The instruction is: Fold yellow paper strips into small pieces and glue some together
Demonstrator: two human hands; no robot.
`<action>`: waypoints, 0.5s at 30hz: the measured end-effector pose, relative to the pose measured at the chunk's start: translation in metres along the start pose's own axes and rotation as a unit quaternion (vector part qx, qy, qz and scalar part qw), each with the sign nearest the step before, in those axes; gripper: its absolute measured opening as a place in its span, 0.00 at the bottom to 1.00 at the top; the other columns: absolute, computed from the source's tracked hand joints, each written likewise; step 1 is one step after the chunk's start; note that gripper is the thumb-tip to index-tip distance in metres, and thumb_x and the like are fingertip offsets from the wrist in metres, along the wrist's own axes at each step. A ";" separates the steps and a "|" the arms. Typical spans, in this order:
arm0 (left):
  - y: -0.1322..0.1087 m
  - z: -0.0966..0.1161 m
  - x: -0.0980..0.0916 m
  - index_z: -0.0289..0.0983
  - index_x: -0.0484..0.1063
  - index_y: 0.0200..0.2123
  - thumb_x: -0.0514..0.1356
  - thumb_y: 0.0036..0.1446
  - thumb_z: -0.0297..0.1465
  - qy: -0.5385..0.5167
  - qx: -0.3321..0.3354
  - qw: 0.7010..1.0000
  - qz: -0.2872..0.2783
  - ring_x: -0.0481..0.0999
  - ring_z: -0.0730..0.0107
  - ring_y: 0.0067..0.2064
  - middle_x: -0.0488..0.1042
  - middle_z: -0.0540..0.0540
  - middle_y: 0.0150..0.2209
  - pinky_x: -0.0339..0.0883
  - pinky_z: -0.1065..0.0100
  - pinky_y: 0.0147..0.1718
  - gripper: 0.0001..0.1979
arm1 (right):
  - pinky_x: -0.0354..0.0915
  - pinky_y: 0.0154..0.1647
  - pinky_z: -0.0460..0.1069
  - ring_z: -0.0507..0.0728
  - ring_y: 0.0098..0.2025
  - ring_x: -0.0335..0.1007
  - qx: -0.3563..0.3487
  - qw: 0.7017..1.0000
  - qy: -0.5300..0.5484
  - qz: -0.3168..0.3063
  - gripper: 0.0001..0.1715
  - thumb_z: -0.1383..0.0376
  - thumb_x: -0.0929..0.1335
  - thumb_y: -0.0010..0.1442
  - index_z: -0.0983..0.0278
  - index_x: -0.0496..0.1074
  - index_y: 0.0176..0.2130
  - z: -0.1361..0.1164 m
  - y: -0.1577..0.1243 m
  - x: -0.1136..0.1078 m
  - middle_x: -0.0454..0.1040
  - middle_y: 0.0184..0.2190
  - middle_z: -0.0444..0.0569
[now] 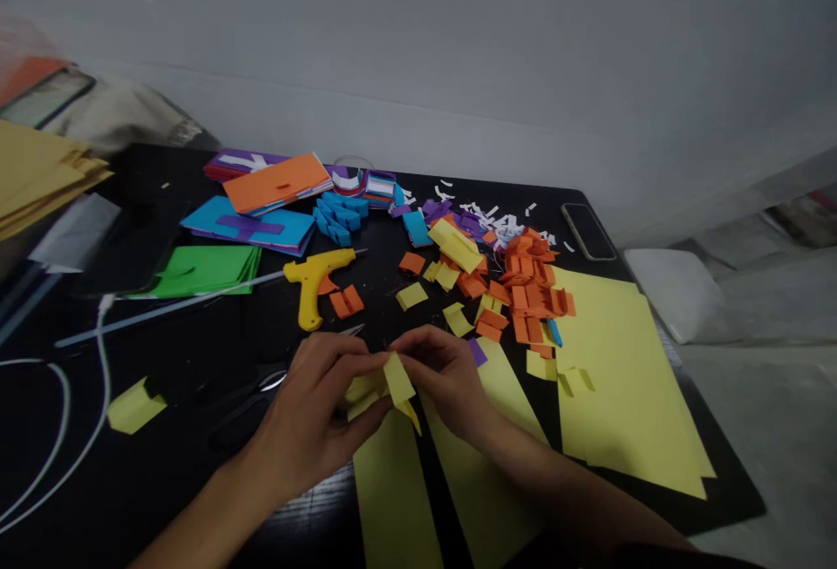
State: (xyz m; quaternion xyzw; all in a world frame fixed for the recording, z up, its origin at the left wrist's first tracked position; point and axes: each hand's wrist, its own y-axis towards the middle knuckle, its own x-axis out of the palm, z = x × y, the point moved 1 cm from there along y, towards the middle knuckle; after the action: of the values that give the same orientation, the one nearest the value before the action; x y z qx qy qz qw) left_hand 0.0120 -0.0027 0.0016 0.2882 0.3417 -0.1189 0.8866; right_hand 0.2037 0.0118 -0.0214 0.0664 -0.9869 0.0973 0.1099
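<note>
While left fingers (358, 367) and right fingers (424, 342) pinch it, a folded yellow paper (398, 380) sits between them.

The left hand (327, 399) hides the scissors' (269, 381) middle and part of the folded paper (398, 380), the bottom edge cuts off two yellow strips (396, 499), the left edge crops the tan stack (36, 172), and the white scraps (505, 227) blur together.
</note>
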 end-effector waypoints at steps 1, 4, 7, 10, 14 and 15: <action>0.001 0.001 -0.001 0.40 0.71 0.54 0.64 0.62 0.27 -0.009 -0.003 1.000 0.001 0.73 0.58 0.50 0.73 0.42 0.47 0.69 0.56 0.49 0.17 | 0.71 0.34 0.46 0.52 0.31 0.76 -0.002 1.000 -0.004 0.001 0.10 0.58 0.79 0.54 0.60 0.81 0.35 0.000 0.000 0.000 0.81 0.31 0.44; 0.004 0.001 -0.004 0.40 0.72 0.50 0.60 0.64 0.24 -0.077 -0.030 0.997 -0.010 0.74 0.59 0.51 0.74 0.42 0.48 0.70 0.58 0.50 0.12 | 0.70 0.33 0.46 0.53 0.31 0.76 -0.010 0.999 -0.036 0.002 0.08 0.60 0.78 0.54 0.59 0.83 0.35 0.002 0.000 -0.001 0.82 0.31 0.45; 0.007 -0.003 -0.007 0.40 0.73 0.46 0.56 0.68 0.24 -0.142 -0.089 0.985 -0.030 0.78 0.67 0.43 0.77 0.46 0.42 0.72 0.68 0.40 0.09 | 0.71 0.35 0.47 0.54 0.34 0.77 -0.014 0.998 -0.065 -0.012 0.07 0.60 0.78 0.55 0.58 0.84 0.36 0.003 -0.001 -0.001 0.83 0.33 0.45; 0.009 -0.005 -0.010 0.42 0.74 0.46 0.57 0.68 0.25 -0.153 -0.117 0.980 -0.049 0.79 0.70 0.38 0.78 0.50 0.38 0.72 0.71 0.36 0.09 | 0.71 0.36 0.47 0.54 0.35 0.77 -0.007 0.997 -0.073 -0.029 0.08 0.59 0.78 0.55 0.59 0.83 0.37 0.003 -0.001 0.000 0.83 0.33 0.46; 0.010 -0.004 -0.011 0.43 0.74 0.51 0.59 0.64 0.25 -0.162 -0.100 0.978 -0.088 0.80 0.71 0.39 0.80 0.51 0.39 0.74 0.71 0.39 0.14 | 0.65 0.28 0.44 0.50 0.28 0.72 0.019 0.999 -0.039 -0.018 0.17 0.57 0.80 0.51 0.61 0.77 0.37 0.005 0.000 0.000 0.78 0.29 0.43; 0.010 -0.003 -0.010 0.43 0.74 0.51 0.60 0.63 0.24 -0.161 -0.099 0.978 -0.092 0.80 0.71 0.39 0.80 0.52 0.40 0.74 0.72 0.39 0.15 | 0.64 0.27 0.44 0.50 0.27 0.71 0.025 0.999 -0.028 -0.020 0.19 0.57 0.81 0.50 0.61 0.76 0.36 0.006 0.000 0.000 0.77 0.29 0.42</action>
State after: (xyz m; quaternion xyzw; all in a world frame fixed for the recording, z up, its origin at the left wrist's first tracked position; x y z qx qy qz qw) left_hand 0.0069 0.0071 0.0103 0.1435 0.2300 -0.2108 0.9392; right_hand 0.2028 0.0108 -0.0269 0.0918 -0.9854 0.1174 0.0822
